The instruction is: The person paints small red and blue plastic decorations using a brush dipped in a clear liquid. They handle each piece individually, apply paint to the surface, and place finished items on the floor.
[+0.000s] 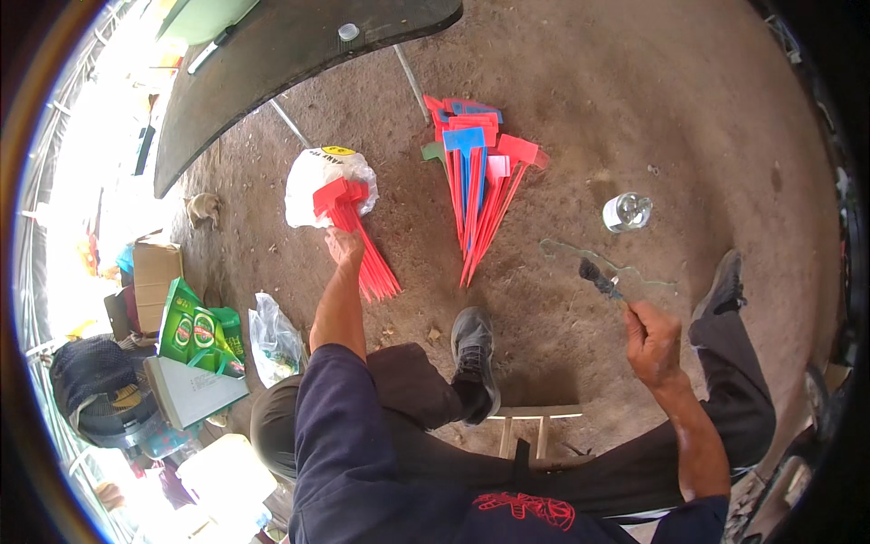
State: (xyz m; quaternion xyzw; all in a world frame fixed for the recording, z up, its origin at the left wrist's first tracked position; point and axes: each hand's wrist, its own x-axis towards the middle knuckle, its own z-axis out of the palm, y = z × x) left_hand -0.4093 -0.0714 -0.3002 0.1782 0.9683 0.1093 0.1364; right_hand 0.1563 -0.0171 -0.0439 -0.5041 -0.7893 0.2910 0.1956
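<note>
My left hand [343, 247] is closed at the top of a bundle of red T-shaped plant labels [373, 265], just below their flat heads. Those heads rest against a white plastic bag [306, 189] on the dirt floor. My right hand [652, 343] is closed round a short tool with a dark, fuzzy, brush-like head [598, 276], pointing up and left. Its handle is mostly hidden in my fingers. A thin greenish string [580, 249] lies around the tool's head. Further off, a larger pile of plant labels [467, 177], mostly red with some blue and green, is fanned on the ground.
A clear jar [627, 212] lies beyond my right hand. A dark table [308, 54] at the upper left bears a marker pen [210, 51] and a small cap [348, 32]. On my left are a green carton [195, 328], a clear plastic bag [274, 337] and a small animal [203, 209].
</note>
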